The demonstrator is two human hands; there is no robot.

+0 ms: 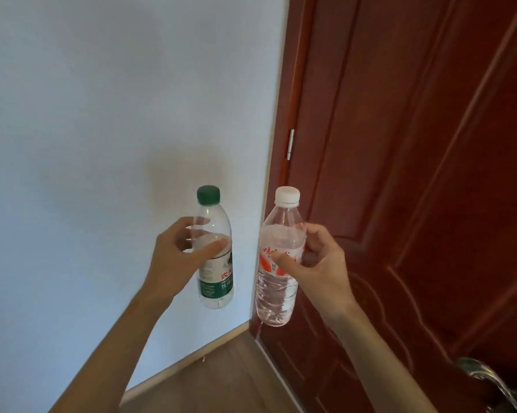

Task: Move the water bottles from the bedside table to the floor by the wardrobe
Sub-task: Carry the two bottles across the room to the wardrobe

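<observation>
Two bottles, one per hand, both held up in the air. Left hand (176,257) is wrapped around the green-cap bottle (215,263), right hand (316,263) grips the white-cap bottle (278,281). Both stand about upright, caps up, long axes vertical, the white-cap one leaning slightly. They're side by side, not touching, in front of a white wall (87,129) and a red door (415,144), above the wood floor (215,380).

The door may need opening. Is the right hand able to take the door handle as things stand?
Probably not: the right hand grips the white-capped bottle, though nothing blocks the door handle.
</observation>
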